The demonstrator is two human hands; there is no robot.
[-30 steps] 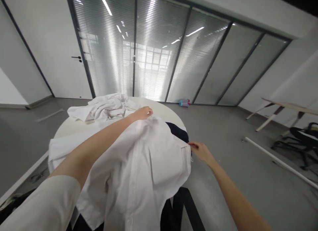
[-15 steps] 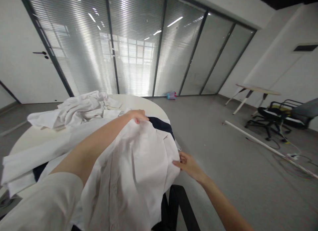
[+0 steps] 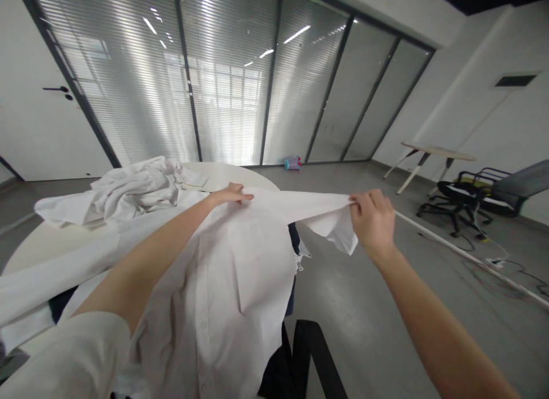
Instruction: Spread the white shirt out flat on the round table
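Note:
A white button-up shirt [image 3: 240, 262] drapes over the near edge of the round table, its button strip running down towards me. My left hand [image 3: 234, 194] is closed on the cloth at the shirt's shoulder. Out to the right, beyond the table's edge, my right hand [image 3: 373, 222] grips the end of the shirt's sleeve [image 3: 319, 203]. That sleeve is stretched taut between both hands, with a loose flap hanging below it. Dark navy cloth [image 3: 294, 238] shows beneath the shirt.
On the round table [image 3: 223, 171] a rumpled pile of white garments [image 3: 139, 187] lies at the back left. A black chair armrest [image 3: 315, 347] stands close to me. Farther right are an office chair [image 3: 476, 193], a small table [image 3: 437, 151] and a white pole [image 3: 454, 250] on the floor.
My right hand has moved up and to the right, drawing the sleeve out from the shirt's side into a stretched line. My left hand stays near the shoulder, slightly farther left.

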